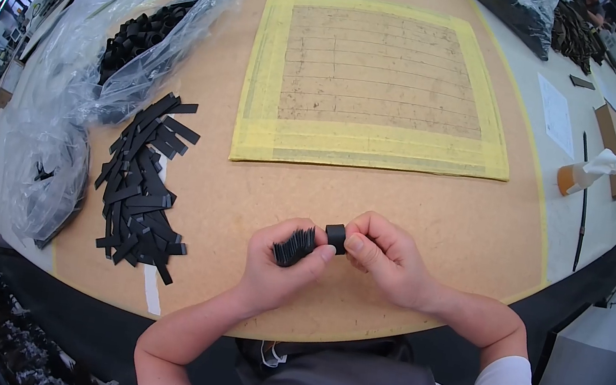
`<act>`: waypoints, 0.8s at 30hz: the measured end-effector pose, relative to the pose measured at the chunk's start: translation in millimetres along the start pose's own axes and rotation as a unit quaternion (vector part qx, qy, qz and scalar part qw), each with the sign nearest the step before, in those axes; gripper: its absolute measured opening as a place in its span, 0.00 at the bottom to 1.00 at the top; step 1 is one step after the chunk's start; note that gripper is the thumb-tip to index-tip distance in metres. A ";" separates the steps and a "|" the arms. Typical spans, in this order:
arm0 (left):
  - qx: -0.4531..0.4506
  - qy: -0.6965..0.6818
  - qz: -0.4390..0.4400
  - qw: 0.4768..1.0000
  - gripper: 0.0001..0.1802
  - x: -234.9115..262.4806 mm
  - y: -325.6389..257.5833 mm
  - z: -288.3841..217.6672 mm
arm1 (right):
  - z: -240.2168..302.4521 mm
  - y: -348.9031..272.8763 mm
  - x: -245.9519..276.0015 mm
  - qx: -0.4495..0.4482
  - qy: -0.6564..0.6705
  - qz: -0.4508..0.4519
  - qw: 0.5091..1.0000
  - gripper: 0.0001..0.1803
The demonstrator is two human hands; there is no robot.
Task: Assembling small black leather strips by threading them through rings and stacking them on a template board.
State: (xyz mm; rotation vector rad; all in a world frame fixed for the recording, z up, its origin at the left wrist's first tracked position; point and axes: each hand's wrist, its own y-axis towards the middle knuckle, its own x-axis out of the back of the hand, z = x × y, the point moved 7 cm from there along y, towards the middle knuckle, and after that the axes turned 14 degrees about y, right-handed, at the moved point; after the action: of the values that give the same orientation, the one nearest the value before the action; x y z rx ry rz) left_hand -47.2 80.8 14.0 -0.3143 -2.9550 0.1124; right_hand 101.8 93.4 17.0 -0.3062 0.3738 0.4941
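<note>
Far to my left, crumpled clear plastic bags [72, 80] lay on the table [438, 219], one of them showing a dark mass of rolled black loops [142, 31] through the film. Just beside them, a loose pile of flat black strips [142, 185] sprawled over the brown, board-like surface; the strips were matte and narrow, with long axes running mostly away from me and crossing one another.

My left hand [278, 263] was curled nearly shut around a bundle of black strips [294, 246], held edge-on so the ends fanned out like a comb between thumb and fingers. The bundle's long axis pointed up and to the right, toward my other hand. Directly to the right of it, touching or all but touching the fanned ends, sat a small black loop [335, 236], short and squarish. My right hand [385, 258] was pinched closed on that loop with thumb and fingertips, the other fingers folded in. The two hands met above the near edge of the table, so the loop lay between them, with the right hand holding it.

Beyond them lay a square worn mat with a yellow border [378, 84], its middle scuffed tan and scored with cut lines. Farther right were a white sheet of paper [557, 113] and an orange bottle with a white tissue [586, 173].
</note>
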 end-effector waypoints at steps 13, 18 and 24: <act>-0.081 0.079 -0.003 0.994 0.04 6.8 0.5 -8.2 | 3.2 3.5 2.1 0.070 -0.006 0.031 0.997 0.09; -0.044 -0.073 -0.052 0.995 0.07 7.7 4.3 -18.8 | 1.7 2.1 -5.5 0.022 0.036 0.075 0.996 0.07; -0.020 -0.037 0.107 0.993 0.12 -0.5 6.4 -5.9 | -1.7 -1.8 -9.6 -0.002 0.045 0.091 0.995 0.07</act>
State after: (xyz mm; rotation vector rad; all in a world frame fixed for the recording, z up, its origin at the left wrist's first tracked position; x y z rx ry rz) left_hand -44.4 87.3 19.1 -0.6466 -2.9894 0.0946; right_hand 94.4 87.4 19.9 -0.3009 0.4908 0.6621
